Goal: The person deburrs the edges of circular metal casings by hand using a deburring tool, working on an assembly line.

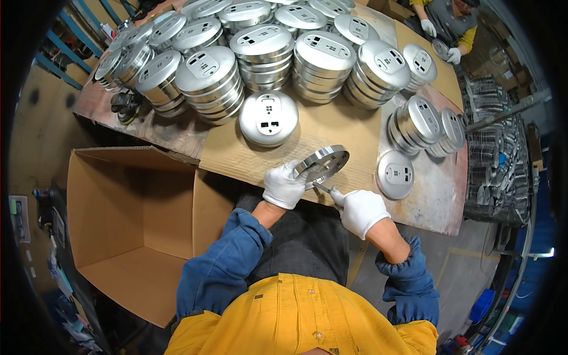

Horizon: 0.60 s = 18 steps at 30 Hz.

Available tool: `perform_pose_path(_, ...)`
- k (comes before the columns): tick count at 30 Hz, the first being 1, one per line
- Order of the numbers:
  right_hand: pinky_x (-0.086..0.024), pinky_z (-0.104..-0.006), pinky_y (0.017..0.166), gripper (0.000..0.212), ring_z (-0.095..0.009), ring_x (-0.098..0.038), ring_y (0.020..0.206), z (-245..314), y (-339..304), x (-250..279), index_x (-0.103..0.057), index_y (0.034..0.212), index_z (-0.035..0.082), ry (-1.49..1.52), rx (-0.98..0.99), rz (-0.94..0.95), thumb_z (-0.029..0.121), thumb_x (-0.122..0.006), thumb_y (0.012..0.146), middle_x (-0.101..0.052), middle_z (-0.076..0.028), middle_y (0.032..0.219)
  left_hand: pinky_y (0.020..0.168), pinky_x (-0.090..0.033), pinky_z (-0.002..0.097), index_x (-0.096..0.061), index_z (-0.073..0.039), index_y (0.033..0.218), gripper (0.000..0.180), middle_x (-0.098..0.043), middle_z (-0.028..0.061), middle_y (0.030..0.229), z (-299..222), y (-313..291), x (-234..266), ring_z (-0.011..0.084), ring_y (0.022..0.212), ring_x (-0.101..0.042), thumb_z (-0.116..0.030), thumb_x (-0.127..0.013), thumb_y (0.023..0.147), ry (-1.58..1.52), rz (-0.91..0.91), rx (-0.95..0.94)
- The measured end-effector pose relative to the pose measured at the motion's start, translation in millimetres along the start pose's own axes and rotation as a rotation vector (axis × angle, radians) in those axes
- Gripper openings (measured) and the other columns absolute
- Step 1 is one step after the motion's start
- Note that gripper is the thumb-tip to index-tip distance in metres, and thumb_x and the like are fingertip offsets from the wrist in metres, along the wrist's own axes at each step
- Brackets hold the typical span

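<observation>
My left hand [284, 186], in a white glove, is closed on the rim of a round metal housing [331, 162], tilted so that its hollow side shows. In my gloved right hand [362, 211] is a thin grey tool [321, 187], perhaps a file or scraper. Its tip meets the near edge of the housing. Just beyond my left hand, a single silver disc-shaped housing [268, 118] with cut-outs lies on the cardboard-covered table. Another one [395, 174] lies to the right of my hands.
Stacks of silver housings [210, 83] fill the far side of the table [423, 204]. Shorter stacks [416, 125] stand at the right. An open cardboard box [109, 207] is at my left. A dark tool [125, 107] lies at the table's left edge. A co-worker [444, 26] handles a ring-shaped part at the far right.
</observation>
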State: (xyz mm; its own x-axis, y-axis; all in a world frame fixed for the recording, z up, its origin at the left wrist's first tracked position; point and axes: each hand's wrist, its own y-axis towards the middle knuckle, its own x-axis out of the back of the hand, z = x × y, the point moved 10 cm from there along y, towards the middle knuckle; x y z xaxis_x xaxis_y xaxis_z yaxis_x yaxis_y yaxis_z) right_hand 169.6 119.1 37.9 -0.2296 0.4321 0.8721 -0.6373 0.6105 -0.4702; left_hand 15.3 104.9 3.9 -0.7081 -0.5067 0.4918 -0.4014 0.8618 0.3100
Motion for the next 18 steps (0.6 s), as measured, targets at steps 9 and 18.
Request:
perform_pose_path(9, -0.051, -0.0453, 0.061, 0.026, -0.035, -0.065, 0.071, 5, 12, 11, -0.063, 0.104, 0.009, -0.058, 0.047, 0.072, 0.015, -0.046, 0.087, -0.066, -0.016, 0.074, 0.056, -0.049, 0.0354, -0.069, -0.005, 0.087, 0.022, -0.065, 0.0147, 0.072, -1, 1, 2, 0.0310, 0.062, -0.063, -0.025, -0.074, 0.080, -0.078, -0.033, -0.033)
perform_pose_path(18, -0.052, -0.0440, 0.068, 0.027, -0.036, -0.066, 0.078, 2, 20, 10, -0.064, 0.102, 0.008, -0.060, 0.055, 0.188, 0.011, -0.050, 0.080, -0.066, -0.020, 0.079, 0.060, -0.050, 0.0320, -0.069, -0.002, 0.093, 0.026, -0.068, 0.0147, 0.075, 5, 4, -4, 0.0241, 0.065, -0.066, -0.025, -0.073, 0.082, -0.030, 0.049, 0.063)
